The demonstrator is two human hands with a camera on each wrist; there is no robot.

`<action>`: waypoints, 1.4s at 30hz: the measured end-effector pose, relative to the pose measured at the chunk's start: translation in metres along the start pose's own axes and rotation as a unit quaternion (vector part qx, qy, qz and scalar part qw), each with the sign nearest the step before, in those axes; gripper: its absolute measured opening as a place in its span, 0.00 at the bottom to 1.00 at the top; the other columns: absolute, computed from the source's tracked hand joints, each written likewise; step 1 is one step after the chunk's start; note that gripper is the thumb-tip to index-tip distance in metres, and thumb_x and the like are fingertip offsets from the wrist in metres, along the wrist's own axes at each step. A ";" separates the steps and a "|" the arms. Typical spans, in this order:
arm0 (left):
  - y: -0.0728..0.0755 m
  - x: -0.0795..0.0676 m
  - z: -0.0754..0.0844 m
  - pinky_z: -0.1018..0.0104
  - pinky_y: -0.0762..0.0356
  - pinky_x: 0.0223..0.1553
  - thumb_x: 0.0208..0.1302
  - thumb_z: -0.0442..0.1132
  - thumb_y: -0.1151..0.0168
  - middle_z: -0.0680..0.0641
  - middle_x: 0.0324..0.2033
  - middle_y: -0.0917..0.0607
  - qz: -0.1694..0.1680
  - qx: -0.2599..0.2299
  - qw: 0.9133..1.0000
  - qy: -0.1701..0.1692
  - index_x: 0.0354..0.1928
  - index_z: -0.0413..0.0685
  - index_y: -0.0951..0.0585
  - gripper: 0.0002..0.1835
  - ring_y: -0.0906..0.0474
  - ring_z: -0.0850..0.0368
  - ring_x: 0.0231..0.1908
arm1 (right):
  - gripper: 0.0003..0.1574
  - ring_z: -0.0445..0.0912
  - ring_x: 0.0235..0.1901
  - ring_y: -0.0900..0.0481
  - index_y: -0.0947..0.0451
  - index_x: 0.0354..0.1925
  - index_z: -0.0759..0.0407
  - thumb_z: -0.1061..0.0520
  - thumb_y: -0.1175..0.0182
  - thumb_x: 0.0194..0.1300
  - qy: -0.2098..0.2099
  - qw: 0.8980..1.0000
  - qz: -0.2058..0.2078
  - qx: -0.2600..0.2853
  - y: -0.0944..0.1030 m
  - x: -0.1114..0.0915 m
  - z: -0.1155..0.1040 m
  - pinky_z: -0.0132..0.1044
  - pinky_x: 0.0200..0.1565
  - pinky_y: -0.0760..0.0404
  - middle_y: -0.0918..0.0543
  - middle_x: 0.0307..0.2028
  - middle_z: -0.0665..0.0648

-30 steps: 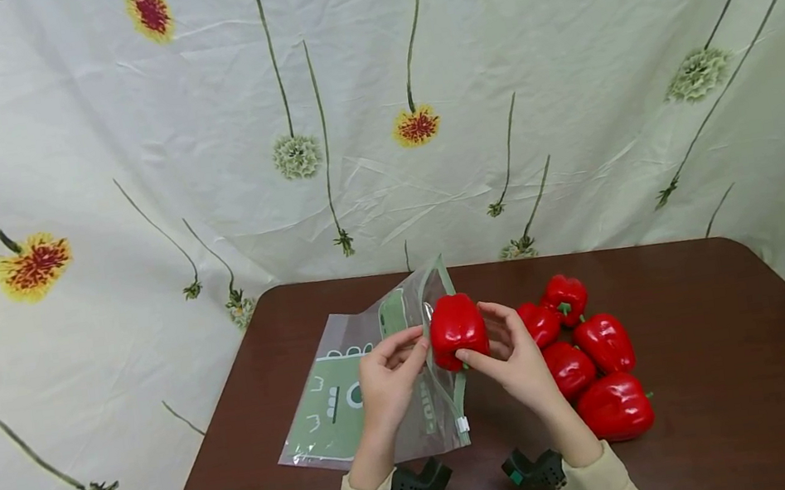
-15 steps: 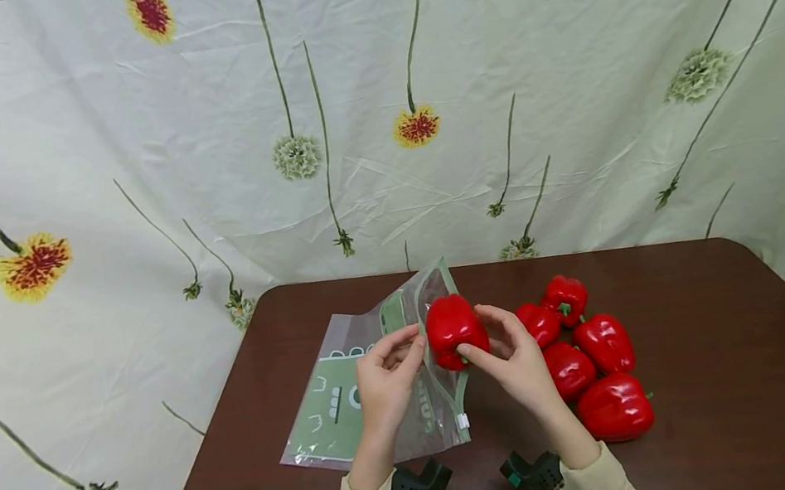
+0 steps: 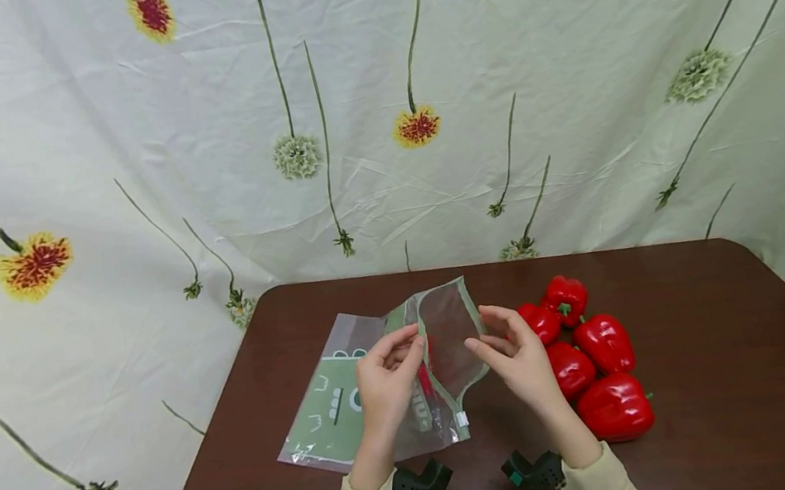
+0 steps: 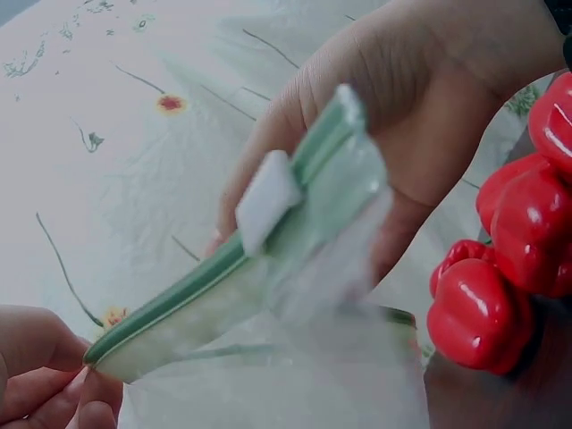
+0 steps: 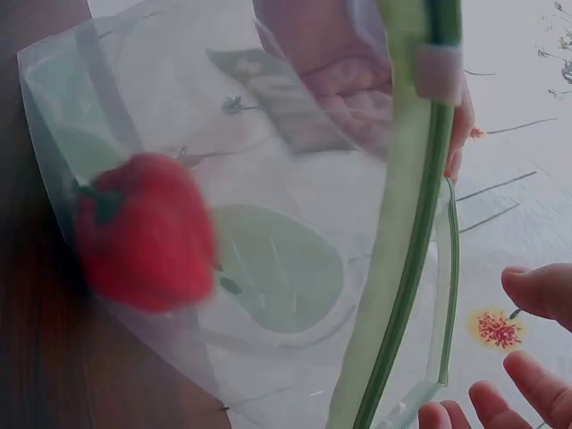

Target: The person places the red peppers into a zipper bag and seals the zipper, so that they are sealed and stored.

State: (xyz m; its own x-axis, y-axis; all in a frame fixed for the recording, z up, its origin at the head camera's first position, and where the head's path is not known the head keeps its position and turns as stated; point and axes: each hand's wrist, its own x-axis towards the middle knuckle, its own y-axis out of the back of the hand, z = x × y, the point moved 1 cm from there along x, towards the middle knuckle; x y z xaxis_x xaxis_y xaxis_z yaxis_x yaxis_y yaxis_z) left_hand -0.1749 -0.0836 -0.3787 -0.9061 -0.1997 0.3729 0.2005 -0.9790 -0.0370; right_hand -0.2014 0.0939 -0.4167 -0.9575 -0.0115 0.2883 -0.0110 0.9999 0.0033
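My left hand (image 3: 384, 380) pinches the green-edged mouth of a clear zip bag (image 3: 326, 413) between thumb and fingers. The mouth gapes toward my right hand (image 3: 521, 352), whose thumb and fingers are apart with nothing between them, right at the bag's far rim. Inside the bag is a red bell pepper (image 5: 147, 237), seen through the plastic in the right wrist view; in the head view my left hand and the bag's print mostly hide it. A white slider (image 3: 461, 419) sits at the near end of the zip.
Several more red bell peppers (image 3: 614, 406) lie in a cluster just right of my right hand. The brown table (image 3: 741, 363) has rounded far corners. Behind it hangs a white cloth (image 3: 351, 58) printed with flowers.
The right hand has let go of the bell pepper, which went from the bag's mouth down into the bag. The mouth now spreads wider to the right. The left hand stays nearly still.
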 end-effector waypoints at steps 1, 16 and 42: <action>0.001 0.001 -0.004 0.78 0.28 0.25 0.56 0.24 0.37 0.33 0.32 0.17 0.001 -0.002 1.000 0.000 0.40 0.26 0.18 0.09 0.23 0.66 0.24 | 0.29 0.60 0.53 0.27 0.32 0.58 0.66 0.66 0.36 0.58 0.000 1.000 -0.001 0.001 0.001 0.000 0.000 0.31 0.47 0.23 0.27 0.56 0.67; 0.008 0.006 -0.021 0.78 0.28 0.24 0.57 0.28 0.35 0.36 0.32 0.16 0.029 -0.004 0.999 -0.016 0.40 0.31 0.17 0.09 0.23 0.67 0.23 | 0.28 0.55 0.56 0.30 0.33 0.58 0.62 0.60 0.38 0.61 -0.048 0.998 0.033 -0.027 0.034 0.010 0.002 0.24 0.49 0.27 0.27 0.56 0.58; 0.009 0.002 0.004 0.78 0.27 0.26 0.57 0.25 0.38 0.32 0.33 0.17 0.014 -0.002 1.000 0.001 0.41 0.26 0.19 0.09 0.22 0.66 0.25 | 0.39 0.57 0.60 0.36 0.37 0.61 0.62 0.57 0.32 0.55 -0.076 0.979 0.076 -0.171 0.063 0.023 0.031 0.51 0.60 0.36 0.31 0.60 0.63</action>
State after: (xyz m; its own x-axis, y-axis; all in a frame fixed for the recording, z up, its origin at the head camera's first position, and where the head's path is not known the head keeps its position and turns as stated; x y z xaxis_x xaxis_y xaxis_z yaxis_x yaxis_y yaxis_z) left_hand -0.1735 -0.0924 -0.3745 -0.9010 -0.2281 0.3690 0.2252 -0.9729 -0.0516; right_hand -0.2335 0.1566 -0.4398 -0.9726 0.1642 0.1648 0.2079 0.9314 0.2987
